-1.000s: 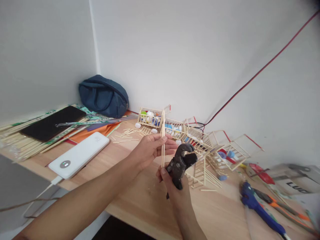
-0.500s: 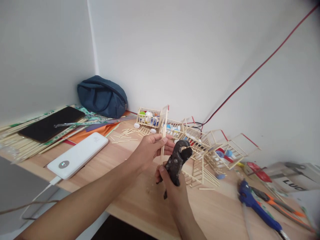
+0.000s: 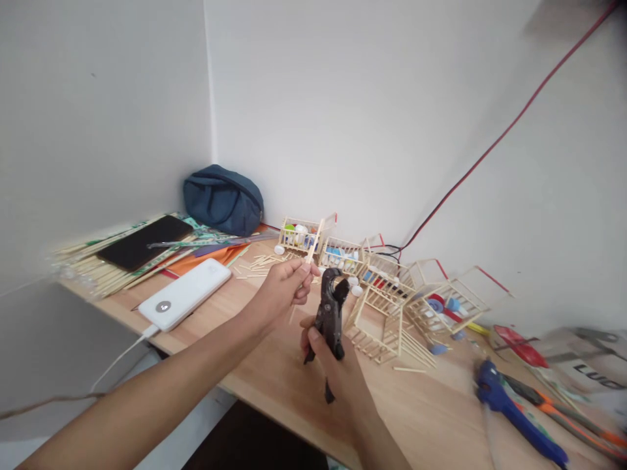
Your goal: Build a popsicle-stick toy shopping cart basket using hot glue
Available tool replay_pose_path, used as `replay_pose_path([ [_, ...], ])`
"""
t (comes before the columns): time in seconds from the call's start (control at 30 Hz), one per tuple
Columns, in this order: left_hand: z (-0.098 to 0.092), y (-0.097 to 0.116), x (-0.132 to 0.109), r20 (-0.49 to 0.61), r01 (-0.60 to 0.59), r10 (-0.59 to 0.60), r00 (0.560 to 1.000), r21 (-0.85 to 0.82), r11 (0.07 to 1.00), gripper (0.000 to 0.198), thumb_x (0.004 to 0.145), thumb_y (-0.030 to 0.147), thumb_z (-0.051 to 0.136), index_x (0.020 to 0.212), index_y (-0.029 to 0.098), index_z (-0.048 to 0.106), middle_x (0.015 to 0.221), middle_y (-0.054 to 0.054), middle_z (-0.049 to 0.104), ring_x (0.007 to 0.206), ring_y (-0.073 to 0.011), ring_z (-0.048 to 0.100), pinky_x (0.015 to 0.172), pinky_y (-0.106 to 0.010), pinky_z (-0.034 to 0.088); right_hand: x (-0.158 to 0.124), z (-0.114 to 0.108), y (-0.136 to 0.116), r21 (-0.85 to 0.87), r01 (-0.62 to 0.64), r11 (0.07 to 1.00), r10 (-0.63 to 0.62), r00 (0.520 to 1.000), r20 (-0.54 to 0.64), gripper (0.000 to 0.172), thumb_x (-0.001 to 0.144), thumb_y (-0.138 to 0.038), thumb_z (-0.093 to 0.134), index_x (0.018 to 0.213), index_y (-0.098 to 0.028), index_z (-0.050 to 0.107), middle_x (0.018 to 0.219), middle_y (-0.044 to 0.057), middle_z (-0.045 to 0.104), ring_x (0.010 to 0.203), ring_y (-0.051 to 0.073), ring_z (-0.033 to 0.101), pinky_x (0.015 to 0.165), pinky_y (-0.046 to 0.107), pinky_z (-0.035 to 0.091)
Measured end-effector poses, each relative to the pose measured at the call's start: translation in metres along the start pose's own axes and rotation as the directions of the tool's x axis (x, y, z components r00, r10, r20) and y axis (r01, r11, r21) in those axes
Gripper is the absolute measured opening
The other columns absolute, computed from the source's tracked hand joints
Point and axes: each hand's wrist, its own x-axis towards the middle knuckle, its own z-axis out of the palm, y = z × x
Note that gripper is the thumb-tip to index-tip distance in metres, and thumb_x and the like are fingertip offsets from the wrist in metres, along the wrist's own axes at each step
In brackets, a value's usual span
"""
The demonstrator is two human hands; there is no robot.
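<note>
My left hand [image 3: 289, 284] pinches thin wooden sticks [image 3: 315, 241] that point up and slightly right over the table. Just right of it, my right hand [image 3: 326, 352] is wrapped round the handles of a black cutter [image 3: 330, 313], whose jaws are apart at the top with nothing visible between them. Behind the hands stand small stick-built carts [image 3: 343, 254] holding coloured bottle caps. A stick frame [image 3: 375, 333] lies right of the cutter, and short cut sticks [image 3: 259, 262] are scattered behind my left hand.
On the left are a white power bank [image 3: 189, 294], a black phone [image 3: 147, 241] on bundled sticks, and a blue pouch [image 3: 223, 199]. A blue glue gun [image 3: 514, 411] and orange-handled pliers [image 3: 563, 414] lie at the right.
My left hand has moved left, away from the cutter, and the sticks in it now lean right. The cutter has shifted slightly left. The view has also shifted.
</note>
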Motion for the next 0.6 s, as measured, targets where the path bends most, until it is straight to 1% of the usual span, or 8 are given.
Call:
replay_pose_path([
  [0.07, -0.008, 0.013, -0.014, -0.001, -0.004, 0.004, 1.0, 0.125, 0.992, 0.027, 0.085, 0.038, 0.062, 0.083, 0.011, 0.059, 0.056, 0.008, 0.036, 0.044, -0.0035, 0.026, 0.044, -0.019, 0.017, -0.006, -0.01, -0.005, -0.025, -0.019, 0.999, 0.021, 0.999, 0.047, 0.058, 0.084, -0.068, 0.052, 0.106, -0.014, 0.058, 0.073, 0.002, 0.056, 0.066, 0.016, 0.055, 0.063, 0.031, 0.045],
  [0.13, -0.014, 0.025, -0.031, -0.003, 0.006, -0.005, 1.0, 0.232, 0.973, 0.028, 0.086, 0.04, 0.06, 0.085, 0.012, 0.059, 0.055, 0.008, 0.035, 0.044, -0.0041, 0.026, 0.044, -0.02, 0.018, -0.013, -0.022, -0.009, -0.068, -0.075, 0.995, 0.08, 0.994, 0.079, 0.069, 0.083, -0.075, 0.046, 0.11, -0.013, 0.057, 0.078, 0.005, 0.058, 0.069, 0.018, 0.057, 0.063, 0.032, 0.045],
  [0.23, -0.021, 0.037, -0.055, 0.029, 0.08, -0.093, 0.995, 0.315, 0.946, 0.027, 0.086, 0.039, 0.06, 0.088, 0.012, 0.06, 0.056, 0.008, 0.037, 0.045, -0.0046, 0.027, 0.044, -0.02, 0.018, -0.02, -0.037, -0.016, -0.186, -0.147, 0.972, 0.172, 0.977, 0.128, 0.076, 0.083, -0.079, 0.039, 0.114, -0.012, 0.057, 0.081, 0.007, 0.06, 0.071, 0.019, 0.057, 0.063, 0.033, 0.045],
  [0.3, -0.025, 0.039, -0.067, 0.061, 0.149, -0.18, 0.982, 0.337, 0.93, 0.027, 0.087, 0.038, 0.059, 0.09, 0.011, 0.06, 0.058, 0.007, 0.037, 0.046, -0.0045, 0.026, 0.044, -0.02, 0.019, -0.023, -0.042, -0.021, -0.276, -0.145, 0.95, 0.199, 0.964, 0.176, 0.076, 0.084, -0.079, 0.037, 0.113, -0.012, 0.058, 0.081, 0.007, 0.06, 0.072, 0.019, 0.057, 0.065, 0.033, 0.045],
  [0.37, -0.027, 0.038, -0.075, 0.095, 0.197, -0.245, 0.965, 0.352, 0.915, 0.029, 0.089, 0.038, 0.057, 0.092, 0.01, 0.06, 0.059, 0.007, 0.038, 0.046, -0.0044, 0.027, 0.044, -0.02, 0.019, -0.024, -0.043, -0.026, -0.347, -0.111, 0.931, 0.198, 0.953, 0.228, 0.071, 0.087, -0.076, 0.036, 0.107, -0.013, 0.06, 0.082, 0.007, 0.061, 0.075, 0.019, 0.058, 0.068, 0.033, 0.046],
  [0.47, -0.03, 0.034, -0.084, 0.128, 0.22, -0.286, 0.95, 0.376, 0.9, 0.031, 0.09, 0.04, 0.054, 0.093, 0.01, 0.061, 0.061, 0.006, 0.039, 0.046, -0.0042, 0.029, 0.044, -0.02, 0.02, -0.025, -0.04, -0.029, -0.41, -0.07, 0.909, 0.199, 0.939, 0.28, 0.065, 0.089, -0.074, 0.034, 0.093, -0.016, 0.062, 0.084, 0.007, 0.063, 0.078, 0.019, 0.059, 0.072, 0.034, 0.047],
  [0.6, -0.031, 0.03, -0.09, 0.127, 0.249, -0.317, 0.94, 0.377, 0.892, 0.03, 0.088, 0.041, 0.056, 0.091, 0.011, 0.062, 0.059, 0.006, 0.04, 0.045, -0.0041, 0.029, 0.042, -0.018, 0.022, -0.024, -0.033, -0.029, -0.419, -0.077, 0.905, 0.213, 0.933, 0.29, 0.067, 0.087, -0.076, 0.033, 0.084, -0.017, 0.063, 0.089, 0.009, 0.066, 0.082, 0.02, 0.06, 0.074, 0.034, 0.048],
])
